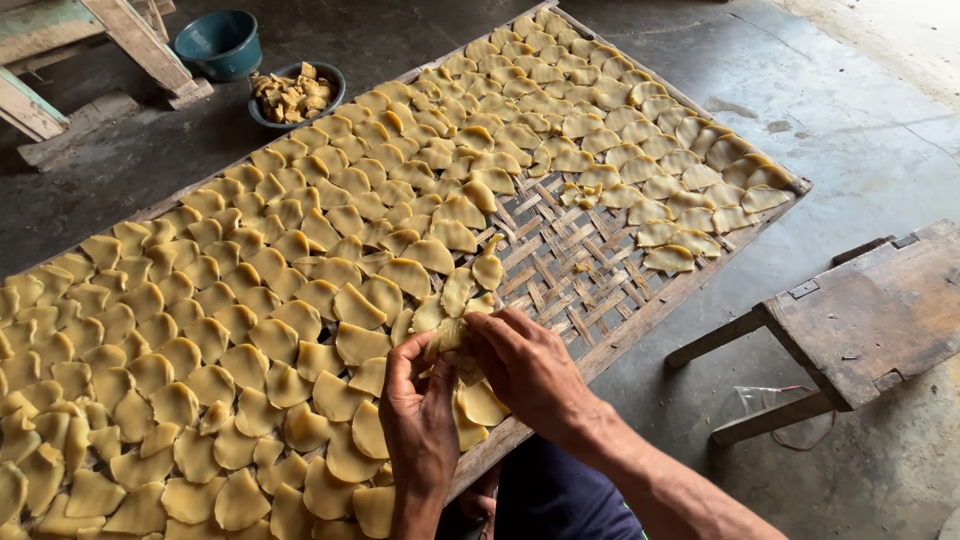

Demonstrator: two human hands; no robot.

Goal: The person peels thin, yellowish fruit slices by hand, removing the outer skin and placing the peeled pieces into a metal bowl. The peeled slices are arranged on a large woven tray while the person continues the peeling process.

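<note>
Two hands meet at the near edge of the woven bamboo tray [560, 250]: my left hand [420, 420] and right hand [525, 365] both pinch one small clump of yellow slices [447, 335]. Left of them, slices [200, 330] cover the weave; just beyond, a bare patch. Right, a wooden bench [870, 315]. Far beyond: bowl of scraps [295, 95], teal bowl [220, 42].

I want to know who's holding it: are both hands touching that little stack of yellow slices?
Touching. The head view shows the left hand and right hand pinching the stack of slices between their fingertips.
</note>
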